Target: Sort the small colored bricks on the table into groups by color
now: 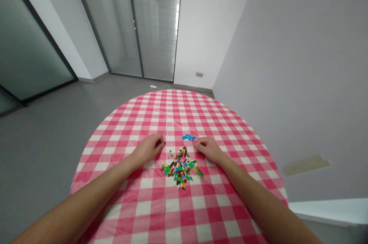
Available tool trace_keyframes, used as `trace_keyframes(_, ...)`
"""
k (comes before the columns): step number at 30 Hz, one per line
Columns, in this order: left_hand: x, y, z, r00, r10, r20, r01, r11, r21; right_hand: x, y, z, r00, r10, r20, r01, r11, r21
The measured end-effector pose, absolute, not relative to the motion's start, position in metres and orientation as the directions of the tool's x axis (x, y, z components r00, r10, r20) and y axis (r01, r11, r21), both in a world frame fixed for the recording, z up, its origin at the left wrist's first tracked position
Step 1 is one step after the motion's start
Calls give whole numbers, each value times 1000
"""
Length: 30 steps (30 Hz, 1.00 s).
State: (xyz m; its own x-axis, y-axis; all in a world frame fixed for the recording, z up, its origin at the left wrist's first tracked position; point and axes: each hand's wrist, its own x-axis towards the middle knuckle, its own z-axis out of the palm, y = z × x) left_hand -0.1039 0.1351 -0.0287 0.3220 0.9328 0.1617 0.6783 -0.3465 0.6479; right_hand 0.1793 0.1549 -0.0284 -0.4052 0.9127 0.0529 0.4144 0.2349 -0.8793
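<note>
A loose pile of small building bricks (179,169) in green, brown, blue, yellow and white lies on the checked tablecloth (143,207). Just beyond it sits a small cluster of blue bricks (189,137). My left hand (150,147) is to the left of both, its thumb and fingertips pinched around a tiny dark piece (165,143). My right hand (207,148) rests right beside the blue cluster, fingers curled together; whatever is between its fingertips is too small to make out.
The round table's far edge (178,90) faces a glass partition with blinds (155,25). A grey wall (301,63) rises on the right. On the floor past the table lies a white power strip (153,86) with a cable.
</note>
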Motion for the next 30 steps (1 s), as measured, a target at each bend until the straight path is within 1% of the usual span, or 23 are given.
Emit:
trace_keyframes(7,-101,136,-26,319,935,153,698,-341,630,180,157,-31,-371,926,76,396,232,-888)
trace_keyframes(13,-101,145,-26,326,933,149,703,-345,622,181,158,-29,-376,922,92,383,245,-891)
trace_keyframes(18,-96,157,-24,308,935,174,715,-348,606,182,160,-28,-378,920,105,355,249,-901)
trace_keyframes(25,-81,170,-21,283,932,229,677,-363,640,185,166,-31,-386,915,121,330,259,-908)
trace_keyframes(30,-74,178,-20,262,945,197,677,-325,660,184,167,-31,-370,920,126,325,256,-910)
